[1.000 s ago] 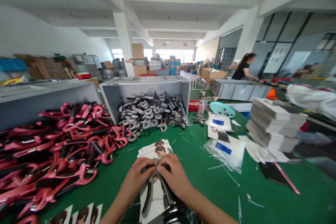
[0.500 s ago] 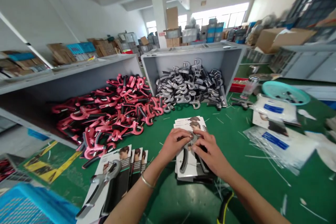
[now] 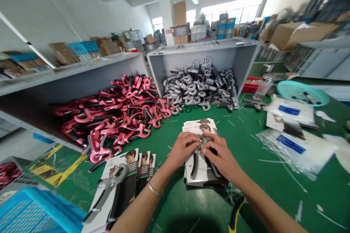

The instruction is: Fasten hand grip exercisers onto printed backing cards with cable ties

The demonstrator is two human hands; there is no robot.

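Note:
A grey and black hand grip (image 3: 194, 165) lies on a stack of printed cards (image 3: 203, 125) in front of me. My left hand (image 3: 182, 151) has its fingers closed at the left side of the grip's curved top. From the right, my right hand (image 3: 220, 154) pinches at the same curved top, its fingertips close to the left ones. Something thin and pale shows between the fingertips, too small to make out. At the lower left, another grey grip (image 3: 105, 193) rests on a printed card, beside more cards (image 3: 143, 169).
A grey crate (image 3: 243, 69) holds grey grips; another crate (image 3: 32, 82) spills pink grips (image 3: 120, 116). Yellow-handled pliers (image 3: 237, 214) lie near the front edge. Plastic bags (image 3: 290, 145), a teal plate (image 3: 300, 93) and a blue basket (image 3: 41, 211) stand around.
The view has shifted slightly. Both hands remain at the curved top of the grip, with only small finger movement.

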